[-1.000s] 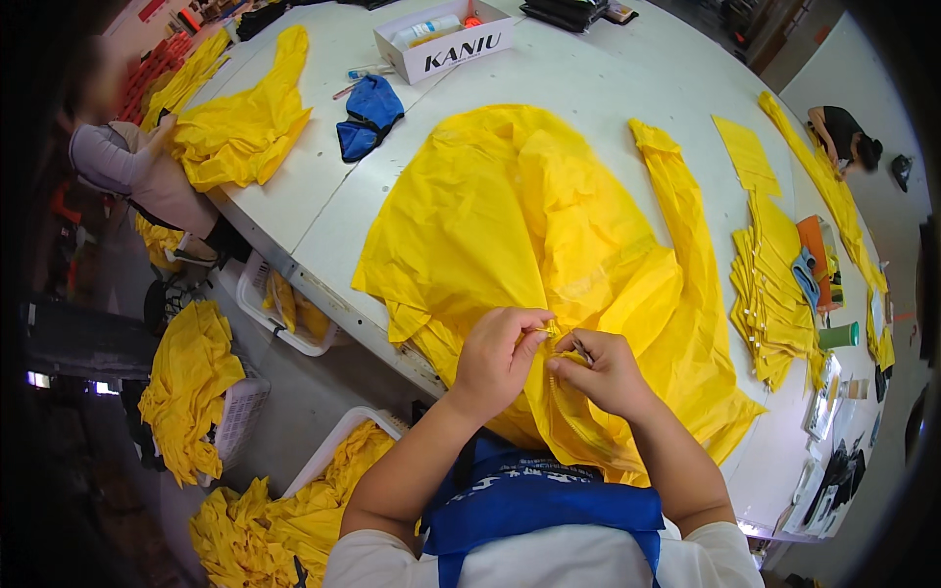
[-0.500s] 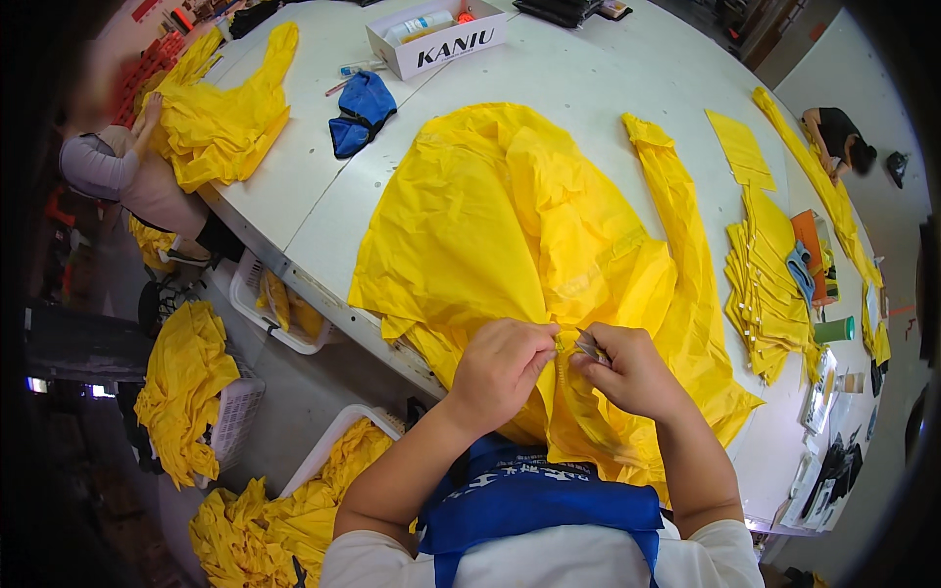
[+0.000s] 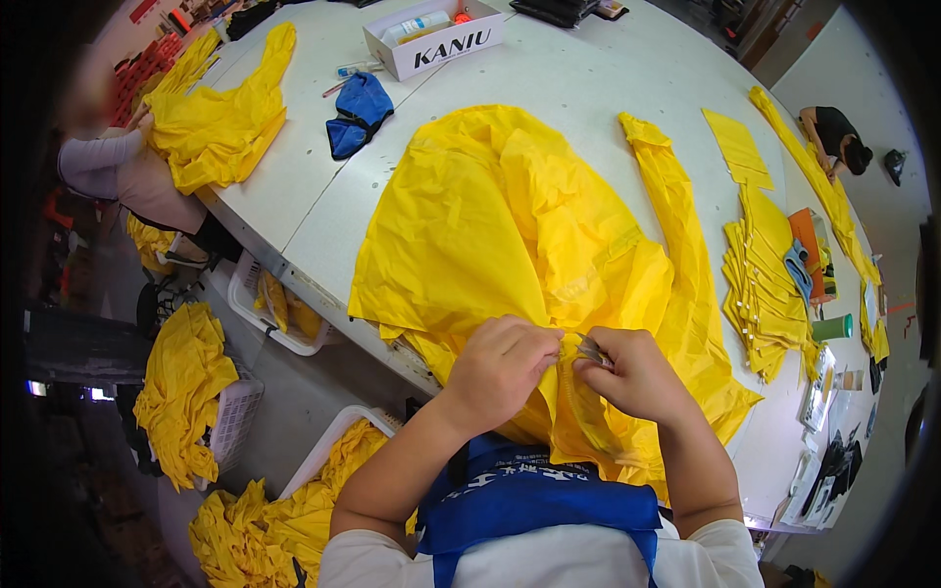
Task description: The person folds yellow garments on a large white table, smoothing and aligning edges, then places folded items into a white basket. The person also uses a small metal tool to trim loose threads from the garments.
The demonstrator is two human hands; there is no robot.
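Observation:
A yellow raincoat-like garment [image 3: 446,235] of thin, creased fabric spreads over the table in front of me, its near end drooping over the edge to my apron. My left hand [image 3: 498,372] is closed, pinching the garment's edge between thumb and fingers. Close beside it, my right hand [image 3: 632,374] is wrapped round a small pair of thread snips [image 3: 591,350]. Their metal blades poke out towards the pinched fabric; the rest is hidden in my palm. A seam runs down the fabric below the two hands.
On the white table [image 3: 294,147] are a white box [image 3: 441,49], a blue cloth item [image 3: 361,113] and stacked yellow pieces [image 3: 760,284]. Baskets [image 3: 235,412] of yellow garments stand at left. A person [image 3: 108,162] handles yellow fabric far left; another person [image 3: 836,135] is far right.
My left hand has shifted slightly along the garment's edge, and the snips' blades have turned a little. The person at far left has lowered the yellow fabric somewhat.

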